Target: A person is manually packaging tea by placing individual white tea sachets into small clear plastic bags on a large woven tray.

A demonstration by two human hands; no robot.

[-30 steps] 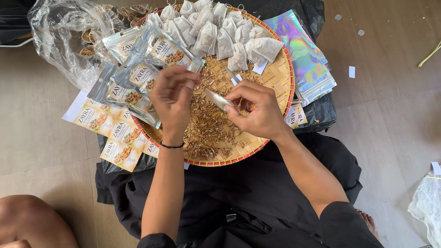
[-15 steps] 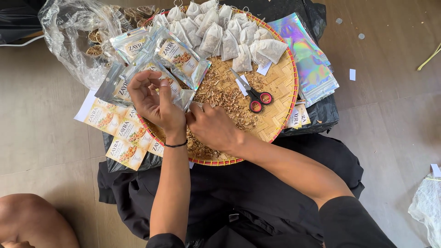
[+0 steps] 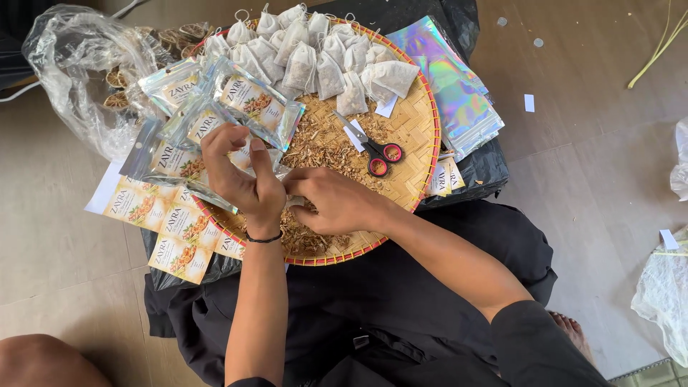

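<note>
My left hand (image 3: 240,179) and my right hand (image 3: 333,202) meet over the near left part of a round woven tray (image 3: 428,136). Both pinch a small clear pouch (image 3: 289,192) between them; most of it is hidden by the fingers. Loose dried herb bits (image 3: 326,147) cover the tray under the hands. Black scissors with red-lined handles (image 3: 376,152) lie on the tray just right of my hands. Clear labelled pouches (image 3: 247,100) are stacked at the tray's left, touching my left hand.
White filled tea bags (image 3: 315,54) are heaped at the tray's far side. Shiny holographic pouches (image 3: 455,89) lie at the right, printed label cards (image 3: 165,229) at the left. A crumpled plastic bag of dried slices (image 3: 79,79) sits far left. Black cloth (image 3: 401,287) covers my lap.
The scissors have gone from my right hand and now lie on the tray. Both hands have moved down and left and come together on the pouch.
</note>
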